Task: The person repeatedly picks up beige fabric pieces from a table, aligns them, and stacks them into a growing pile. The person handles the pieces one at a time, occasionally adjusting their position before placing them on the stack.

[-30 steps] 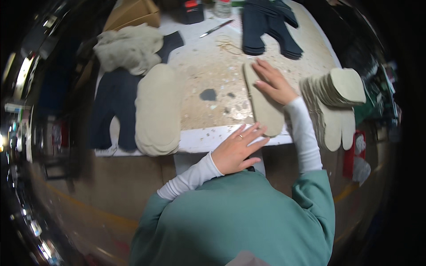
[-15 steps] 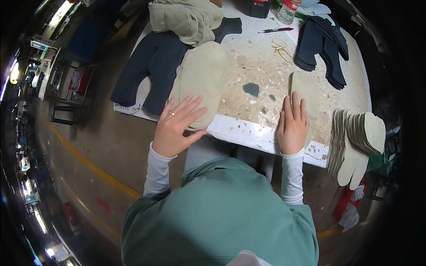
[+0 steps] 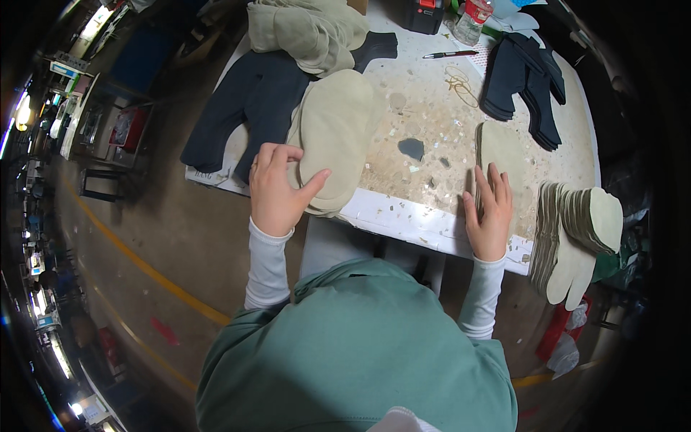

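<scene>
Head view is the only one, so it all comes from there. Left hand (image 3: 277, 189) sits at the near edge of the worktable (image 3: 403, 216), fingers curled over and thumb spread out, pinching the edge of the beige oval stack (image 3: 337, 133), which lies on the left half of the table and hangs slightly over the near edge. Right hand (image 3: 489, 209) is flat, fingers together and stretched out, palm pressed down on the single beige cut piece (image 3: 500, 147) lying on the right side of the table; it isn't gripping anything, just resting on top.

Around that: dark navy cut pieces (image 3: 248, 108) are spread left of the oval stack, partly under it, and a crumpled beige fabric heap (image 3: 306, 29) sits at the far side. Another dark stack (image 3: 522, 79) is at the far right, with a pen (image 3: 450, 54) and rubber bands (image 3: 457, 79) near it. A fanned pile of beige pieces (image 3: 576, 230) hangs off the table's right end, just beside the right hand. The tabletop is scuffed and speckled, with a small dark scrap (image 3: 412, 148) between the two hands.
</scene>
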Tool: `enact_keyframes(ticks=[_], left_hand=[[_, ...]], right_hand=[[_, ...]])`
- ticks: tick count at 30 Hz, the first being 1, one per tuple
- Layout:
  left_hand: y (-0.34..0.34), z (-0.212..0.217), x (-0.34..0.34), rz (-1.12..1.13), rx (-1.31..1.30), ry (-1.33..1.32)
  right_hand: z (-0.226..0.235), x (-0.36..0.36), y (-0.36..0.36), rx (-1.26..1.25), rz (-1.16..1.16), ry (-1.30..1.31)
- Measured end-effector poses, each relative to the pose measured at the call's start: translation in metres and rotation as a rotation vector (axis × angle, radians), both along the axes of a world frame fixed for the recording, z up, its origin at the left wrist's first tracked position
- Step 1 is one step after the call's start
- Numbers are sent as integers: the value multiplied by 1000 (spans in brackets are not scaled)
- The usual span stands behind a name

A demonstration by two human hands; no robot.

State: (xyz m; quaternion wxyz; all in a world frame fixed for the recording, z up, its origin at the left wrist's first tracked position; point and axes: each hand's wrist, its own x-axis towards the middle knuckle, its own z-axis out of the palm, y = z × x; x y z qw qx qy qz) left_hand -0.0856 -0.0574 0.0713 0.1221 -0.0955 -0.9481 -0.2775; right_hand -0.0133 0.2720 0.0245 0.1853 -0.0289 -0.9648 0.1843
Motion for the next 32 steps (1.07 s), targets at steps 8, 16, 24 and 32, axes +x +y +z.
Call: enact_keyframes(ticks=[8, 16, 24, 32], left_hand=[[21, -5, -14, -322, 1055, -382], [68, -36, 49, -396, 1125, -642], [81, -36, 37, -372, 583, -373], [93, -29, 37, -349, 450, -229]], right_hand=[[23, -12, -50, -1033, 302, -124], [0, -45, -62, -954, 325, -142], [3, -14, -41, -687, 79, -5], [0, -1, -36, -657, 103, 37]])
